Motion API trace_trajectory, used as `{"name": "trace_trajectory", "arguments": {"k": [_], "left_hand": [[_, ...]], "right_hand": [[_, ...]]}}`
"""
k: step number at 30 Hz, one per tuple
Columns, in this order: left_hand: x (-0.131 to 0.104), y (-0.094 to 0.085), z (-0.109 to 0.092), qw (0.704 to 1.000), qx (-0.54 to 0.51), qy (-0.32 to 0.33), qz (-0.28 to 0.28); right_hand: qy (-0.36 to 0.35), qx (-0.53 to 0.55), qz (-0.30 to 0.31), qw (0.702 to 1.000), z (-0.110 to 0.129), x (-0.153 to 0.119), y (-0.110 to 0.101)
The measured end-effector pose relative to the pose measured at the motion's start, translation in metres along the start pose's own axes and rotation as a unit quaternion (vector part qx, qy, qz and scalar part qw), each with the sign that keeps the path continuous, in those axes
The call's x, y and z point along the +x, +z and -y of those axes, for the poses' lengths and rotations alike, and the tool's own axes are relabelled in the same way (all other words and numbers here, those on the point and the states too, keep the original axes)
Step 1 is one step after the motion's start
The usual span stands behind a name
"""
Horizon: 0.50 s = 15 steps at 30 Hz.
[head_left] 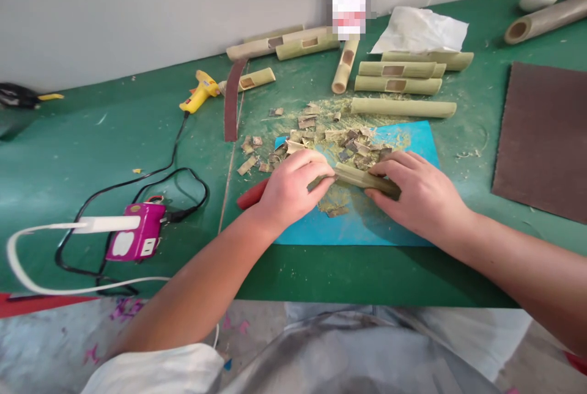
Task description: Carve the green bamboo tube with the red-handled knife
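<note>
A green bamboo piece (360, 177) lies between my hands, low over a blue sheet (408, 232). My right hand (408, 189) is closed round its right end, thumb below and fingers on top. My left hand (300, 186) is pinched at its left end; whether it also holds a small tool there is too small to tell. Bamboo chips (353, 143) and sawdust are heaped just beyond my hands. A red object (252, 194), partly hidden, sticks out to the left from under my left wrist.
Several cut bamboo tubes (403, 107) lie further back, with white paper (419, 30) on some. On the left are a yellow glue gun (200, 92), a brown strip (232, 103), cords and a magenta power adapter (137, 232). A dark brown sheet (543, 137) lies right.
</note>
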<state>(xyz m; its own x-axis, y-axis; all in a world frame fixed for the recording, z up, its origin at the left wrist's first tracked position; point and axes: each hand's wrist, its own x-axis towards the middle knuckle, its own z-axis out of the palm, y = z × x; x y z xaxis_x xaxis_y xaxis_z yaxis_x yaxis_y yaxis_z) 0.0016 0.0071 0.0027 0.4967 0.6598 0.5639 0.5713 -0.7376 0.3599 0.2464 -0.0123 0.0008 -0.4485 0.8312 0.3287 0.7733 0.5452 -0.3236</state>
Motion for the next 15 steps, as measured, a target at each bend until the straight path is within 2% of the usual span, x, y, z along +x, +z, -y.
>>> {"name": "trace_trajectory", "arguments": {"k": [4,8,11,13,15], "left_hand": [[-0.001,0.002,0.002,0.999,-0.019,-0.028,0.007],[-0.001,0.001,0.001,0.998,-0.019,-0.053,0.022],[-0.001,0.001,-0.002,0.996,-0.04,-0.076,0.012],[0.001,0.001,-0.005,0.985,-0.087,-0.145,-0.013],[0.003,0.001,-0.009,0.952,-0.17,-0.253,-0.028]], "right_hand": [[0.015,-0.005,0.017,1.0,0.007,-0.002,-0.001],[0.0,-0.001,0.017,1.0,0.012,-0.004,-0.003],[0.004,0.01,0.019,1.0,0.012,-0.005,-0.003],[0.015,0.016,0.024,0.999,0.011,-0.005,-0.003],[0.025,0.019,0.031,0.999,0.01,-0.004,-0.003]]}}
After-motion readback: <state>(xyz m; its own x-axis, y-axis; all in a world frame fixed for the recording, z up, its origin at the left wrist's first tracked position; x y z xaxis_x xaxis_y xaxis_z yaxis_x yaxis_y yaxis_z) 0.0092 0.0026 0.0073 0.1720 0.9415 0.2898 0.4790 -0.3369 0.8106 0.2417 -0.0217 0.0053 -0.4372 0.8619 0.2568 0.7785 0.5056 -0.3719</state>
